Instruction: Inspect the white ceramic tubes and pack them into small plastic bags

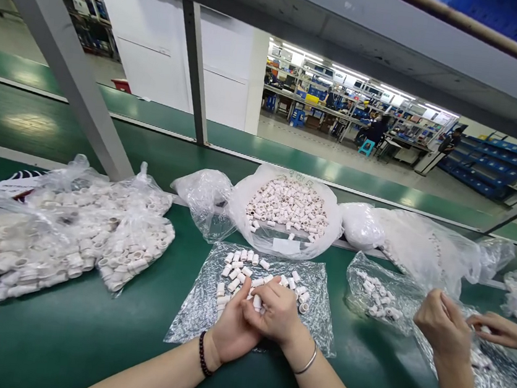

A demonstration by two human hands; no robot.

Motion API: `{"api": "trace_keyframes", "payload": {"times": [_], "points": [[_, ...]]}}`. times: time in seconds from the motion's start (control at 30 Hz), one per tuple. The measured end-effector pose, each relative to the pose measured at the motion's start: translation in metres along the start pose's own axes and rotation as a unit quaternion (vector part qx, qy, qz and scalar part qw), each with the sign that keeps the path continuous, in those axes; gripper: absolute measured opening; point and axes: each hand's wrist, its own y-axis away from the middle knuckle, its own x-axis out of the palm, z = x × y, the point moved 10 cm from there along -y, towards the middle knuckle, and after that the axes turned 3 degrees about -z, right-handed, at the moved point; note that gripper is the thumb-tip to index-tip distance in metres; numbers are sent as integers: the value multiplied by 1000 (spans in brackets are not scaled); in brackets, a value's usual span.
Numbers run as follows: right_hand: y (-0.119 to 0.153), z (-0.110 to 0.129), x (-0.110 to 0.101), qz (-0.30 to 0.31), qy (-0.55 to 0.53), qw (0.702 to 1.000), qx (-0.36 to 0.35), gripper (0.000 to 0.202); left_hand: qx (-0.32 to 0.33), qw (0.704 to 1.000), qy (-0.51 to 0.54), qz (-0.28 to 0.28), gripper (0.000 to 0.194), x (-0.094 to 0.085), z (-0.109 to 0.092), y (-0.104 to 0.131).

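My left hand (pixel 234 331), with a dark beaded bracelet at the wrist, is palm up with its thumb raised. Over it bends my right hand (pixel 279 315), which wears a silver bangle, its fingers curled. A short white pipe fitting (pixel 257 303) shows between the two closed hands; the fingers beneath are partly hidden. Both hands are above a crinkled clear plastic bag (pixel 193 311) lying flat, on which several loose white fittings (pixel 235 272) are scattered. Just beyond, an open clear bag (pixel 239 201) holds a heap of the same short tubes.
Full bags of white fittings (pixel 66 240) lie on the green bench (pixel 130 335) at left. More bags (pixel 425 244) stand along the back. A co-worker's hands (pixel 446 330) are busy at right over another clear bag (pixel 503 374). A slanted metal post (pixel 72 67) and overhead shelf frame the bench.
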Motion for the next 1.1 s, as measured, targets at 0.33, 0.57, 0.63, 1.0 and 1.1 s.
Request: {"api": "trace_keyframes", "payload": {"times": [0.33,0.57,0.63,1.0,1.1], "points": [[-4,27,-1,0,11,998,-57,26,-6,999,-23,30,59,-1,0,-4],[-7,19,11,54,4,998,-28,15,17,993,-47,103,65,14,-7,-4],[-2,19,17,67,20,997,-44,20,26,991,-60,114,67,13,-11,-6],[21,36,38,97,78,979,-160,66,140,968,-164,128,49,-7,-30,-26],[17,30,33,82,94,980,-155,65,104,972,-172,122,50,-3,-19,-25]]}}
